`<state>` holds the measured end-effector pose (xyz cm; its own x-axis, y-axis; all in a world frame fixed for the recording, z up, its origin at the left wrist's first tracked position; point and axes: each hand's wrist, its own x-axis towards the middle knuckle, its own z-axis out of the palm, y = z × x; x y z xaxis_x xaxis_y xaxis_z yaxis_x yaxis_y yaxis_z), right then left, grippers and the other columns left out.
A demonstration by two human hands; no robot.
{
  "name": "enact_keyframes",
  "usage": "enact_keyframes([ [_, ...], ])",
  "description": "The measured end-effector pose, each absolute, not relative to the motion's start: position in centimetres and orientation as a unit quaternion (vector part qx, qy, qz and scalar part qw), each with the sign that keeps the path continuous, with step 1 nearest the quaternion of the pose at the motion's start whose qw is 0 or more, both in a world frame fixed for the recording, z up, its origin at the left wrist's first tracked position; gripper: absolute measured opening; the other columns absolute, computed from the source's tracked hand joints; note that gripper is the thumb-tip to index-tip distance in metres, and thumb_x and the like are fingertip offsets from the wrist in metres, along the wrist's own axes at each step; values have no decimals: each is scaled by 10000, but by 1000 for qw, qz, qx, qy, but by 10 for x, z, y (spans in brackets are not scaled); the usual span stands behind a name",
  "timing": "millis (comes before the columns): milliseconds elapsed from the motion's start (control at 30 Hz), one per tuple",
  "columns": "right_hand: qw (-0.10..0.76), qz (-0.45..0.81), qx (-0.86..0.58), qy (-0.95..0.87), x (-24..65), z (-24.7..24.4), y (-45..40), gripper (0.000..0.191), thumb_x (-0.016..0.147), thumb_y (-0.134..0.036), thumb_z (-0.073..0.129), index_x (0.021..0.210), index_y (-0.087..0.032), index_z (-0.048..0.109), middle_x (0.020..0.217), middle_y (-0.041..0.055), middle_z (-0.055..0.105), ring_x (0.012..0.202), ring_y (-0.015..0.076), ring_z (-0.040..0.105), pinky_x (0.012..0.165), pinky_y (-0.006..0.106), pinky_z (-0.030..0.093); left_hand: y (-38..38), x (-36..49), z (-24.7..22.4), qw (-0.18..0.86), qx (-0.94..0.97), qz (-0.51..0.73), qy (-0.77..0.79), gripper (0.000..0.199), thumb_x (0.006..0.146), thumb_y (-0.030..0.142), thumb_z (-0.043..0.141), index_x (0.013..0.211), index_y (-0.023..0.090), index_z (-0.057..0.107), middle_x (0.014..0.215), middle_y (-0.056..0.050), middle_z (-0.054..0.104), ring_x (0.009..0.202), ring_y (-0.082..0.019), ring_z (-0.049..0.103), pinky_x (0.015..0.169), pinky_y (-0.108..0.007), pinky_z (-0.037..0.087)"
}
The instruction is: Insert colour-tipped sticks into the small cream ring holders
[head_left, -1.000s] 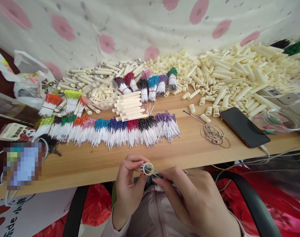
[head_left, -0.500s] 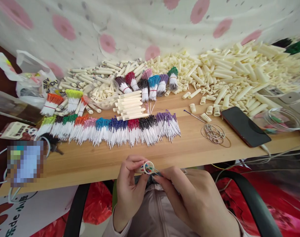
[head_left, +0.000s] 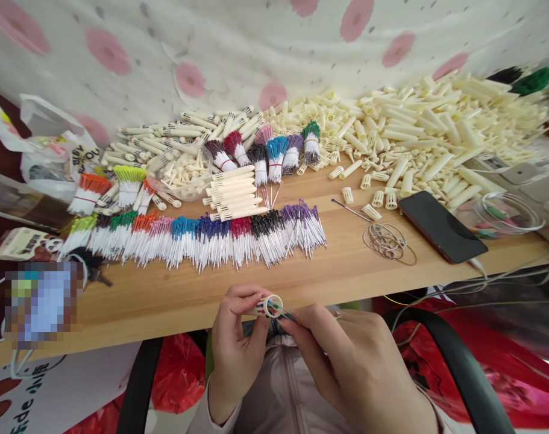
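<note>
My left hand pinches a short cream slotted pen barrel part between thumb and fingertips, above my lap at the table's front edge. Its round open end faces up toward me, and small coloured pieces show inside. Close beside it on the right, my right hand is closed on a thin rod, seemingly a pen refill, whose tip reaches into the opening. The fingers hide most of that rod. Beyond my hands lies a row of white pen refills with coloured ends, sorted by colour.
Banded refill bundles stand behind a stack of cream pen barrels. A large heap of cream plastic parts covers the back right. A phone and tangled rubber bands lie at right. A clear bowl holds small cream pieces.
The view has shifted slightly, so the table things appear a little further left. Both hands keep nearly the same pose, with the slotted part turned very slightly.
</note>
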<state>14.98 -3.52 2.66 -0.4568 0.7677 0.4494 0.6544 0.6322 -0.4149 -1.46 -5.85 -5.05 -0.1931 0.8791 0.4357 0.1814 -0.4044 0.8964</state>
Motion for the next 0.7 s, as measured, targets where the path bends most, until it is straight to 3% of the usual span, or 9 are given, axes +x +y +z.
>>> enact_keyframes([
  [567, 301, 95, -414, -853, 149, 24, -35, 435, 1126, -263, 349, 768, -183, 584, 474, -56, 526, 348, 114, 481, 417, 305, 269, -60, -16, -53, 273, 561, 607, 493, 289, 909, 26, 647, 1106, 237, 631, 1062, -54, 687, 993, -164, 691, 805, -273, 596],
  [700, 293, 104, -417, -854, 151, 23, -36, 442, 1129, -273, 333, 770, -185, 576, 483, -53, 534, 357, 113, 484, 425, 303, 269, -59, -20, -59, 221, 588, 597, 499, 273, 909, 41, 645, 1109, 226, 620, 1051, -65, 704, 963, -182, 702, 789, -311, 600],
])
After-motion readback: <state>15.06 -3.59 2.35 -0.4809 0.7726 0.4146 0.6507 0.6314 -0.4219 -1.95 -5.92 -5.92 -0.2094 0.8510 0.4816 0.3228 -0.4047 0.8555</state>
